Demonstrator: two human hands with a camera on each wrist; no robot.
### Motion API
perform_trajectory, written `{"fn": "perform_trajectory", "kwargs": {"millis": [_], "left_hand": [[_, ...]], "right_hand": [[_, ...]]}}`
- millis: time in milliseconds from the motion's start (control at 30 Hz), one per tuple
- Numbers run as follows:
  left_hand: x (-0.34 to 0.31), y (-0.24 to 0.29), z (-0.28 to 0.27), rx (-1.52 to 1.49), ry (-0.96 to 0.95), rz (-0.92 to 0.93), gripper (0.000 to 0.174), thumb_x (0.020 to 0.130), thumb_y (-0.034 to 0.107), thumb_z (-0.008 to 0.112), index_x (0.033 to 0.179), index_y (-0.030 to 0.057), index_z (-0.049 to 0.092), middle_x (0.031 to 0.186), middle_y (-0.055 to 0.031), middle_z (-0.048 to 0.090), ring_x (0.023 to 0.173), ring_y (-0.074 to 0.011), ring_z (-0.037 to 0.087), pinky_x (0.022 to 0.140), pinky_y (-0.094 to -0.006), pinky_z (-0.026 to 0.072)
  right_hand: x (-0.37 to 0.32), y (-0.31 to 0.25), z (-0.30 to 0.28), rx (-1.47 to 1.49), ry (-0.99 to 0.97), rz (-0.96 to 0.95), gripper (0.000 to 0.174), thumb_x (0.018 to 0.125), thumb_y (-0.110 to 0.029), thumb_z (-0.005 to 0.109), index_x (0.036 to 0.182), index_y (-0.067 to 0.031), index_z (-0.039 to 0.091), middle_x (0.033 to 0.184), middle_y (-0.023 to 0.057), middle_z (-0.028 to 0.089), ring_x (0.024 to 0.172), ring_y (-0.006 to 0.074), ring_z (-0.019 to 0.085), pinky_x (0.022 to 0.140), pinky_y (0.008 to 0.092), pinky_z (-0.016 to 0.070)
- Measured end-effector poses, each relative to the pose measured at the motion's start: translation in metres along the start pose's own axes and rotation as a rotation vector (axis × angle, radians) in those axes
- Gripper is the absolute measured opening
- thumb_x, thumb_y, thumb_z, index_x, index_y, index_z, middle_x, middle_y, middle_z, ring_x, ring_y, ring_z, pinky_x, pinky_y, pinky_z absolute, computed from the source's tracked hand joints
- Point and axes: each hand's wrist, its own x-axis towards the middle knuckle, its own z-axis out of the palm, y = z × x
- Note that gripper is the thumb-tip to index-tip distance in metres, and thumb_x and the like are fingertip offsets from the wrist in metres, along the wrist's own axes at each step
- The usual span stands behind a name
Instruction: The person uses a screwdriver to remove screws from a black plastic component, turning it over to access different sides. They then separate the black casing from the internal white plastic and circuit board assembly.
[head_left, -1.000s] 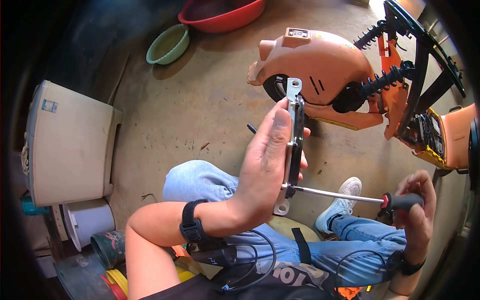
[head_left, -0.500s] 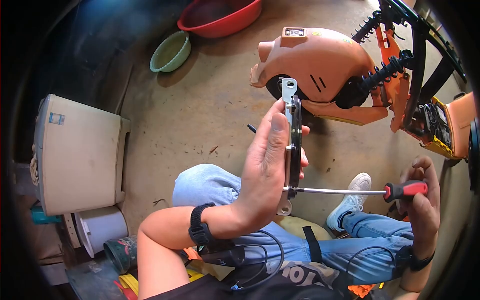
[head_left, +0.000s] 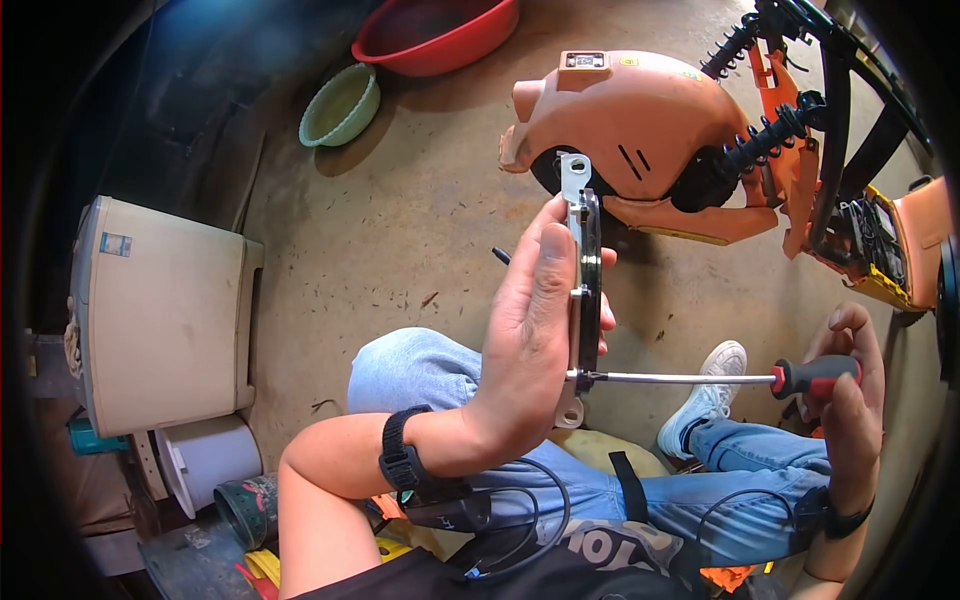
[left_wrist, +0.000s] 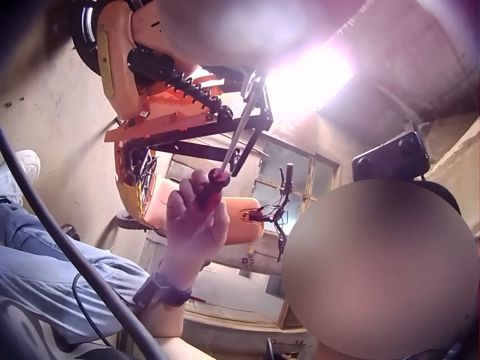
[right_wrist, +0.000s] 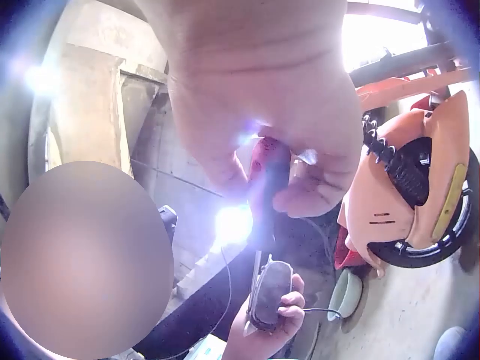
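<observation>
My left hand grips a flat black part with a silver bracket, held edge-on and upright in the head view; the thumb lies along its near side and fingertips show beyond it. A screwdriver lies level, its tip at the part's lower end, near a small screw post. My right hand holds its red and black handle between thumb and fingers. In the right wrist view the part shows an oval grey face, with left-hand fingers round its edge. The left wrist view shows the right hand on the handle.
An orange scooter body with black springs and frame stands at the upper right. Red and green basins are on the floor at the back. A white cabinet and buckets stand at the left. Cables cross the lap.
The right hand's fingers have shifted on the screwdriver handle, whose red and black sides have turned. The head view has moved slightly; the left hand keeps its grip on the part.
</observation>
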Motion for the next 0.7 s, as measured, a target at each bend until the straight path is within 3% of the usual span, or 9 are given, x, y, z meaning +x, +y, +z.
{"fn": "perform_trajectory", "kwargs": {"millis": [67, 167, 200, 267, 400, 500, 567, 700], "left_hand": [[0.000, 0.000, 0.000, 0.006, -0.001, 0.001, 0.065, 0.103, 0.055, 0.039, 0.149, 0.0113, 0.032, 0.114, -0.0087, 0.057, 0.077, -0.0094, 0.058, 0.065, -0.0222, 0.0487], [0.001, -0.001, -0.001, 0.018, 0.008, -0.004, 0.064, 0.103, 0.055, 0.040, 0.149, 0.0114, 0.032, 0.114, -0.0085, 0.057, 0.077, -0.0090, 0.057, 0.064, -0.0218, 0.0485], [0.001, -0.001, -0.001, 0.018, 0.008, 0.001, 0.064, 0.103, 0.055, 0.040, 0.149, 0.0114, 0.032, 0.113, -0.0085, 0.057, 0.077, -0.0090, 0.057, 0.064, -0.0220, 0.0485], [0.002, -0.001, -0.001, 0.017, 0.009, 0.005, 0.064, 0.103, 0.055, 0.040, 0.150, 0.0115, 0.032, 0.113, -0.0084, 0.057, 0.077, -0.0090, 0.057, 0.064, -0.0222, 0.0485], [0.001, -0.001, -0.001, 0.012, 0.005, 0.004, 0.064, 0.103, 0.054, 0.040, 0.150, 0.0116, 0.031, 0.113, -0.0085, 0.057, 0.077, -0.0089, 0.057, 0.065, -0.0228, 0.0486], [0.001, -0.002, -0.001, 0.022, 0.004, 0.001, 0.064, 0.103, 0.054, 0.040, 0.150, 0.0113, 0.031, 0.114, -0.0085, 0.057, 0.077, -0.0088, 0.057, 0.065, -0.0227, 0.0486], [0.001, -0.002, 0.000, 0.029, 0.006, -0.001, 0.064, 0.103, 0.054, 0.040, 0.150, 0.0111, 0.032, 0.114, -0.0084, 0.057, 0.077, -0.0088, 0.057, 0.065, -0.0226, 0.0485], [0.001, -0.002, -0.001, 0.040, 0.013, -0.008, 0.064, 0.103, 0.054, 0.040, 0.150, 0.0109, 0.031, 0.114, -0.0086, 0.057, 0.077, -0.0088, 0.057, 0.065, -0.0224, 0.0486]], "right_hand": [[-0.002, -0.005, -0.008, 0.026, 0.025, 0.267, 0.086, 0.074, -0.069, 0.069, 0.123, -0.0035, 0.042, 0.085, 0.0064, 0.057, 0.063, 0.0060, 0.054, 0.048, 0.0172, 0.0414], [0.002, -0.016, -0.002, 0.055, 0.040, 0.418, 0.089, 0.071, -0.068, 0.073, 0.123, -0.0035, 0.042, 0.087, 0.0068, 0.057, 0.065, 0.0062, 0.055, 0.049, 0.0165, 0.0417], [0.002, -0.012, -0.001, 0.056, 0.041, 0.419, 0.089, 0.071, -0.068, 0.073, 0.123, -0.0035, 0.042, 0.087, 0.0068, 0.057, 0.065, 0.0062, 0.055, 0.049, 0.0165, 0.0417], [0.004, 0.001, 0.002, 0.080, -0.029, 0.148, 0.087, 0.072, -0.066, 0.073, 0.124, -0.0037, 0.042, 0.085, 0.0057, 0.058, 0.063, 0.0060, 0.054, 0.048, 0.0166, 0.0407], [0.002, 0.000, 0.003, 0.054, -0.005, 0.059, 0.088, 0.072, -0.066, 0.074, 0.125, -0.0043, 0.042, 0.084, 0.0052, 0.058, 0.062, 0.0059, 0.054, 0.048, 0.0164, 0.0397], [-0.001, -0.004, -0.004, -0.004, 0.029, 0.125, 0.086, 0.073, -0.065, 0.073, 0.125, -0.0049, 0.042, 0.085, 0.0054, 0.059, 0.063, 0.0057, 0.054, 0.049, 0.0168, 0.0409], [-0.003, -0.009, -0.009, 0.059, 0.052, 0.343, 0.082, 0.074, -0.063, 0.072, 0.125, -0.0051, 0.043, 0.085, 0.0047, 0.059, 0.063, 0.0055, 0.054, 0.050, 0.0174, 0.0414], [-0.001, -0.011, -0.005, 0.025, 0.004, 0.437, 0.079, 0.076, -0.061, 0.070, 0.124, -0.0054, 0.043, 0.087, 0.0049, 0.059, 0.065, 0.0054, 0.054, 0.052, 0.0179, 0.0418]]}}
